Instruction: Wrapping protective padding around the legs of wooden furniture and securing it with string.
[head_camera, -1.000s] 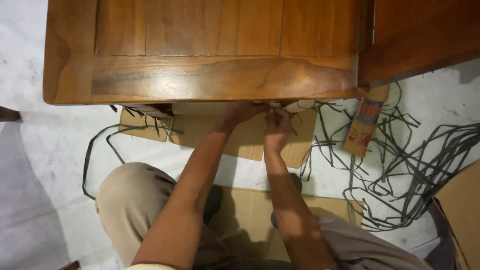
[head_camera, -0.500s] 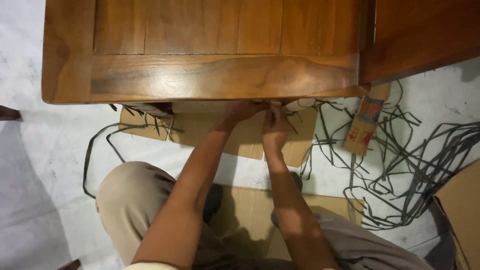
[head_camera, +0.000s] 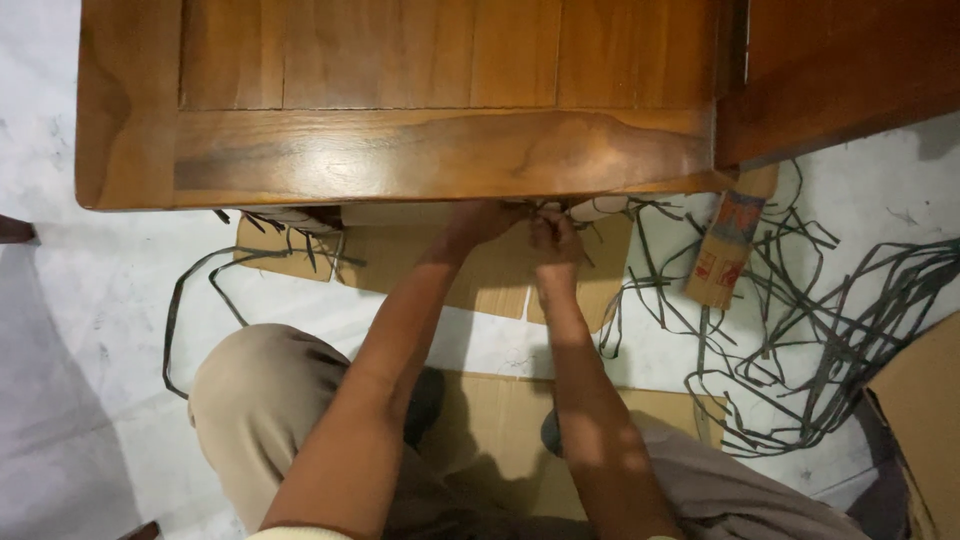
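Both hands working at the underside edge of a wooden furniture panel (head_camera: 400, 150), set over flattened cardboard (head_camera: 490, 280) on the white floor (head_camera: 90, 300). Left hand (head_camera: 478, 222) curled, fingertips hidden beneath the edge; grip cannot be told. Right hand (head_camera: 556, 240) pinched on a dark strap (head_camera: 585, 212) just beside the left. Loose strapping (head_camera: 800, 340) heaped to the right. Advisable: keep strap taut, flat, untwisted; steady the panel edge with the left.
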